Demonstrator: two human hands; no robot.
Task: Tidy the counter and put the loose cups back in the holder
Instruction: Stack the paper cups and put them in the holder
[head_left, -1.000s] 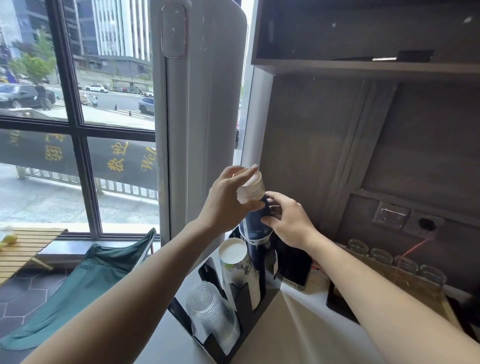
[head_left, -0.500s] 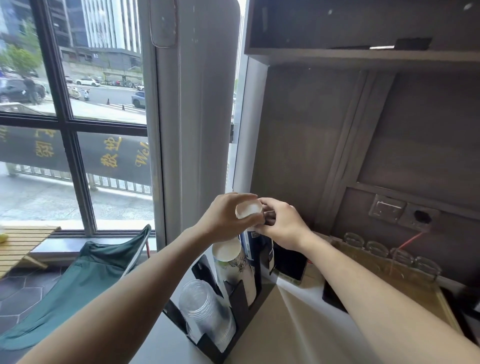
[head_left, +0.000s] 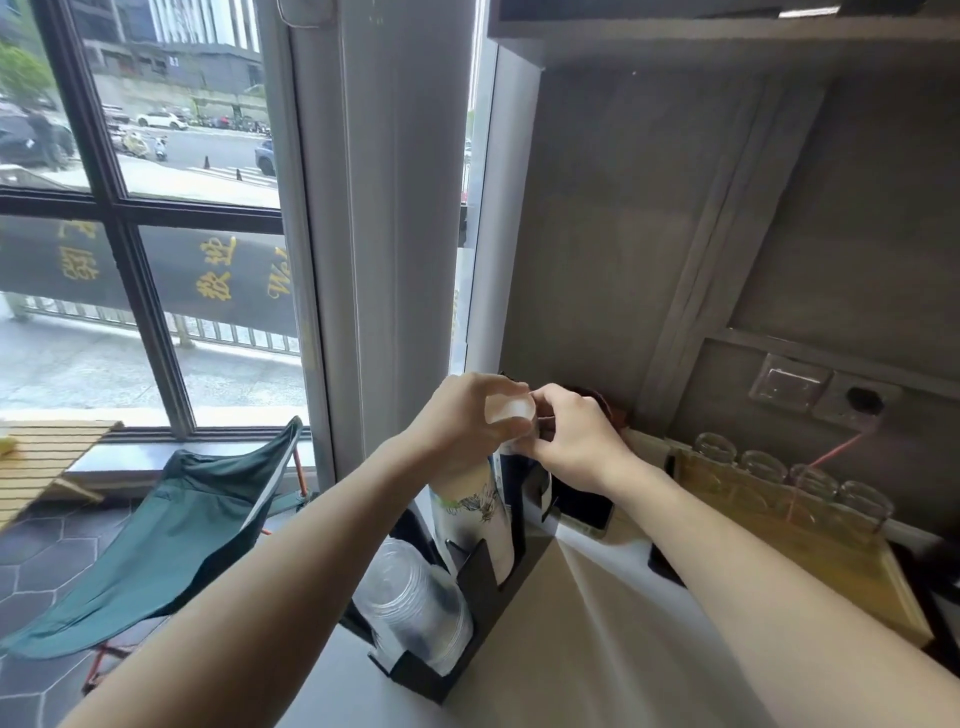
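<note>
A black cup holder (head_left: 480, 582) stands at the counter's left edge. Its front slot holds a stack of clear plastic cups (head_left: 410, 597). Behind that is a stack of white printed paper cups (head_left: 475, 512), and furthest back a dark blue stack (head_left: 514, 470), mostly hidden. My left hand (head_left: 462, 421) grips a small white paper cup (head_left: 509, 410) upside down on top of the dark blue stack. My right hand (head_left: 571, 436) pinches the same cup and the stack's top from the right.
A wooden tray (head_left: 810, 551) with several upturned glasses (head_left: 810, 488) sits at the right against the wall. A phone (head_left: 584, 506) leans behind the holder. Wall sockets (head_left: 821, 387) are above the tray. A green folding chair (head_left: 171, 525) stands below the window.
Both hands have lowered, pushing the small white cup and the dark blue stack down into the holder's back slot. The view has tilted slightly.
</note>
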